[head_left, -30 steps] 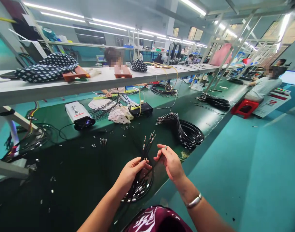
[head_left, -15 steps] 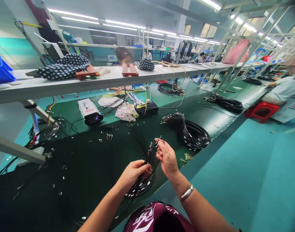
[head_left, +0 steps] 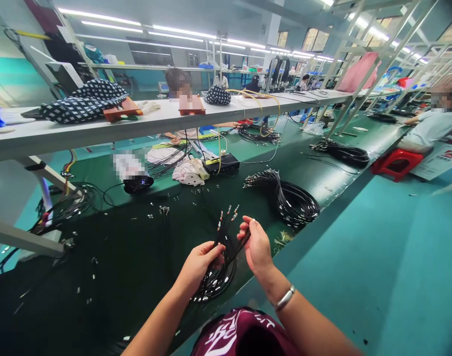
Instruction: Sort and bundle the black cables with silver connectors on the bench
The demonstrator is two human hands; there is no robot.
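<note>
Several black cables [head_left: 219,232] with small metal and reddish ends stand up out of my left hand [head_left: 201,264], whose thumb and fingers are closed round them. To the right, my right hand [head_left: 257,247], with a silver bracelet at the wrist, pinches a black cable that runs back toward the bunch. Below my hands lies a coil of black cables [head_left: 218,284] with white tags, near the edge of the dark green table [head_left: 137,277]. Another large bundle of black cables [head_left: 294,200] rests beyond my right hand.
A white shelf [head_left: 159,117] crosses above the table, carrying patterned cloth [head_left: 87,101] and orange holders. Behind my hands sit a black box [head_left: 226,164] and pale cloths [head_left: 188,171]. A person [head_left: 429,128] sits on a red stool [head_left: 398,163] at right.
My right hand has moved away from the cable ends to the right and slightly down, with a cable in its fingers. The bunch in my left hand now shows its ends more spread.
</note>
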